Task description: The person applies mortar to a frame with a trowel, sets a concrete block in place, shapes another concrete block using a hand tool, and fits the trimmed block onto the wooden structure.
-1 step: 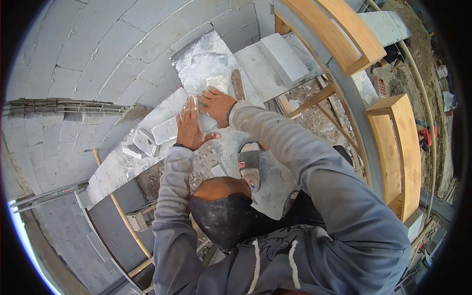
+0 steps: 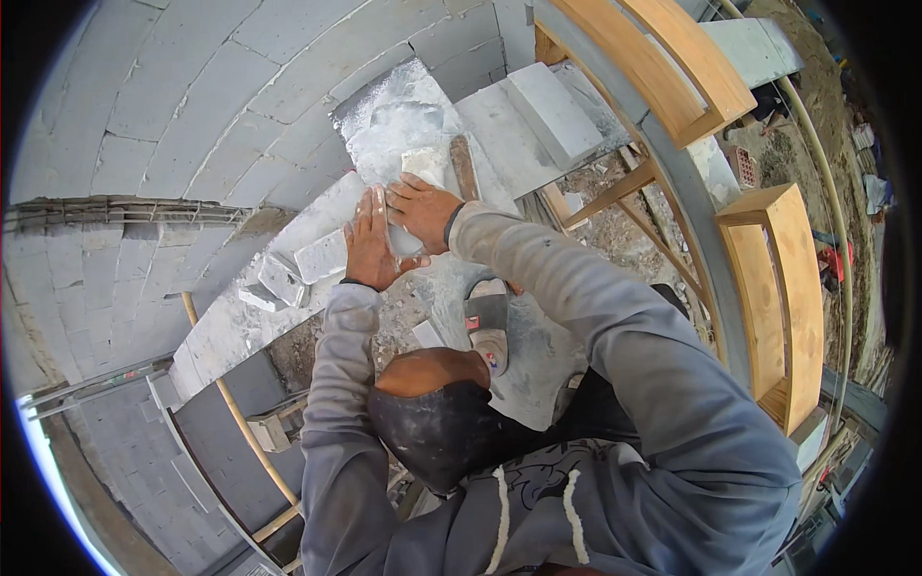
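My left hand (image 2: 373, 245) lies flat with fingers stretched away from me and thumb out to the right. Close beside it, my right hand (image 2: 423, 211) is flat too, its fingers pointing left. Both press on a pale grey block piece (image 2: 405, 242), mostly covered by the hands. Just beyond the right hand's fingers is a small white chunk (image 2: 423, 166). A brown wooden handle (image 2: 463, 168) lies to its right; what it belongs to cannot be made out. These rest on a dust-covered plank (image 2: 370, 154).
Broken block pieces (image 2: 322, 256) lie left of my hands. A larger block (image 2: 555, 115) sits at the back right. The grey block wall (image 2: 192, 106) rises behind. Wooden frames (image 2: 768, 298) stand on the right. My sandalled foot (image 2: 488, 331) is below the hands, beside my bent knee (image 2: 432, 370).
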